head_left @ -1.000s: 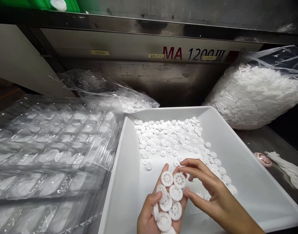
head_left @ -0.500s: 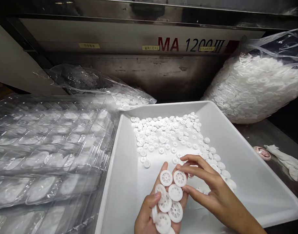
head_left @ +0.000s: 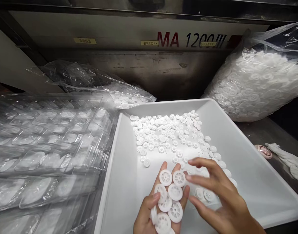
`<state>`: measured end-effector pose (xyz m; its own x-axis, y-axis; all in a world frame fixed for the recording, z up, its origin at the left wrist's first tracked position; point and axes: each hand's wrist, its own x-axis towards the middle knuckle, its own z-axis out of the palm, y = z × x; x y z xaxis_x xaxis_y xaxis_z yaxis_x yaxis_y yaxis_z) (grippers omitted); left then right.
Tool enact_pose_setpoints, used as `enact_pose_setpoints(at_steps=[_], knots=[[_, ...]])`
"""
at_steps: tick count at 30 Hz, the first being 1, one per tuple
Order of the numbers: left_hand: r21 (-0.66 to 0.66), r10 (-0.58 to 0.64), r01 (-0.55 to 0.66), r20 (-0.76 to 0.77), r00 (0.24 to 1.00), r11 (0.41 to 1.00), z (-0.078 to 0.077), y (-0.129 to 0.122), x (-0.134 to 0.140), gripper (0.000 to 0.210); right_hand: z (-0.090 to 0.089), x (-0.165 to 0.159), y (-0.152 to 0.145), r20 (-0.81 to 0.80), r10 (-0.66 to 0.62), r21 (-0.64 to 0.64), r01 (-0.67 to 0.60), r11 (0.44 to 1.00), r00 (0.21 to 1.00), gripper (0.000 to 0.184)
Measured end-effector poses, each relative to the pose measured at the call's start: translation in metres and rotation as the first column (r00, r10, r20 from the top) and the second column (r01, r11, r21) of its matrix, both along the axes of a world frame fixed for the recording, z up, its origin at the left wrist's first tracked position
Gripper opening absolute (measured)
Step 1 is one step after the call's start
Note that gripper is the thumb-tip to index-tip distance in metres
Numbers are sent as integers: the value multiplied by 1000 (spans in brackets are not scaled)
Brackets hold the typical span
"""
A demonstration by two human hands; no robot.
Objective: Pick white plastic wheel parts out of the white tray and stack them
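My left hand is cupped palm up over the near part of a white plastic bin. Several small white spoked plastic wheels rest in it, with the thumb pressed against those on the left side. Just to the right, my right hand is slightly blurred, its fingers apart and nothing between them. Its fingertips are near the left hand's fingers. Beneath it, a few loose wheels lie on the bin floor. Many more wheels are spread across the far half and along the right side.
Stacked clear plastic trays with white parts in their pockets stand at left. Behind them lies a clear bag. A large bag full of white wheels is at right, above a white glove and a pink round object.
My right hand has drawn away to the right from the wheels in my left hand, and its fingers have spread. The left hand still holds its wheels. The view has shifted slightly.
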<state>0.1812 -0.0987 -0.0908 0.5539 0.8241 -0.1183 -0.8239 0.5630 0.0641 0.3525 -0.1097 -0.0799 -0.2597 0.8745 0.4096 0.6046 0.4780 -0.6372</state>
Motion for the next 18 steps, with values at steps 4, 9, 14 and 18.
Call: enact_pose_setpoints(at_steps=[4,9,14,18], knots=[[-19,-22,21,-21,1000,1000,0,0,0,46,7,-5,2,240,41,278,-109,954,970,29],[-28,-32,32,-29,999,999,1,0,-1,44,7,-7,3,299,69,335,-173,926,952,29],[-38,-24,23,-35,999,999,2,1,0,45,1,0,-3,289,15,370,-126,920,957,28],[-73,-6,3,-35,999,997,2,2,1,43,-6,5,-9,292,47,284,-134,949,955,25]])
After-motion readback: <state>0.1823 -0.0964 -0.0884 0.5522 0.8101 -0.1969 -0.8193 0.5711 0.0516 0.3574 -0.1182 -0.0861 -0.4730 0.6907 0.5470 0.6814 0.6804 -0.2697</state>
